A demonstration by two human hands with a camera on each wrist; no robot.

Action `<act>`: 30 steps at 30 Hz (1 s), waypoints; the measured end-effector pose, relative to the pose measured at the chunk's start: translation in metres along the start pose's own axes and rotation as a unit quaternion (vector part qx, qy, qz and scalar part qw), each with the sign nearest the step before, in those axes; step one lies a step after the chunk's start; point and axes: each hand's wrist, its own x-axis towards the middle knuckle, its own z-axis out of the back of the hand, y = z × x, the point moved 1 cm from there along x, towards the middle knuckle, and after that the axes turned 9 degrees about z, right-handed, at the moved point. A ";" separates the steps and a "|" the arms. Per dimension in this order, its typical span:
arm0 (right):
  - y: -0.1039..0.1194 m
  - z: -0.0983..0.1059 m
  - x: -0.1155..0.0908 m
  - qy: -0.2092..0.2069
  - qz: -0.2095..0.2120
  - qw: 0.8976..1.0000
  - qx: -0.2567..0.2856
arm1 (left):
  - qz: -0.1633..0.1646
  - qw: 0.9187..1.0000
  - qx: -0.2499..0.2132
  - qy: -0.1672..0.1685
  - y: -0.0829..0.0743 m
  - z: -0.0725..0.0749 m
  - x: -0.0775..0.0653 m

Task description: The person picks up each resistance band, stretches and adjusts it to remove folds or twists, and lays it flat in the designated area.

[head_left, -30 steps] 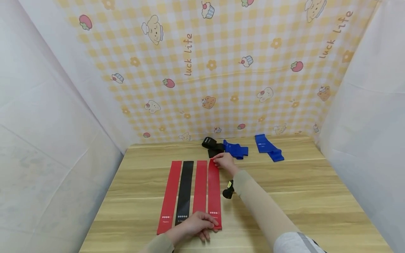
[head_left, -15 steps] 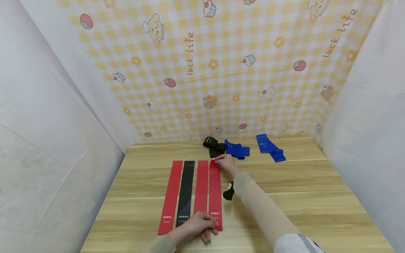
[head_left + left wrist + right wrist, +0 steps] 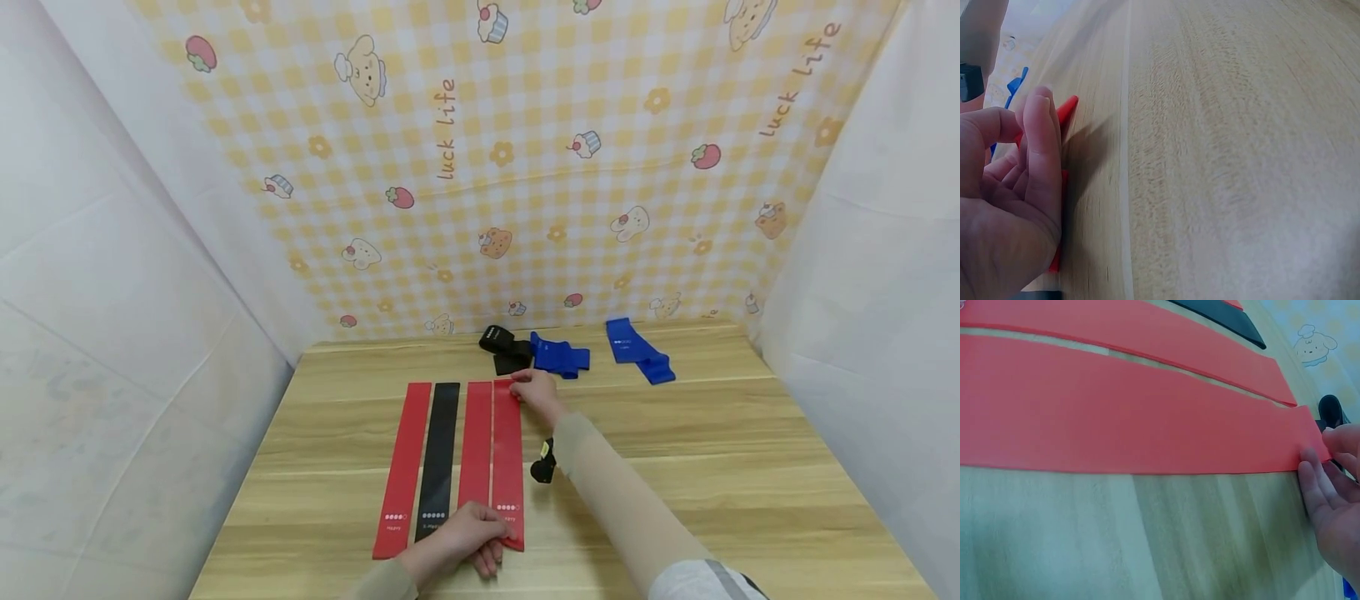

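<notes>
Red strip (image 3: 507, 454) lies lengthwise just below the centre of the head view, rightmost in a row of four on the wooden tabletop (image 3: 697, 467); the right hand (image 3: 537, 392) pinches its far end between thumb and fingertip, the gap closed, with the other fingers resting at the edge, as the right wrist view shows; the left hand (image 3: 471, 535), at lower centre, has its near end between thumb and index finger, the remaining fingers loosely bent, and in the left wrist view some red juts past the fingertips; just left of it runs a second red strip (image 3: 476, 442), close alongside with a thin gap; next come a black strip (image 3: 440, 450) and, outermost, a third red strip (image 3: 402, 467), both with white dots and lettering near their lower ends; beyond the right hand, a folded black band (image 3: 504, 346) touches or nearly touches a crumpled blue band (image 3: 558, 356); another blue band (image 3: 640, 350) lies bent farther right, well apart; yellow-checked cloth (image 3: 540, 200) fills the upper frame, with white cloth at both sides.
</notes>
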 end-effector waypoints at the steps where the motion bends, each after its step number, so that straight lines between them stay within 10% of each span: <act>1: -0.001 0.000 0.000 -0.001 0.004 1.000 0.000 | -0.001 1.000 0.001 -0.004 0.000 0.000 0.000; 30: -0.007 0.001 0.001 -0.005 0.003 1.000 0.022 | -0.001 1.000 0.004 -0.025 0.000 -0.004 -0.001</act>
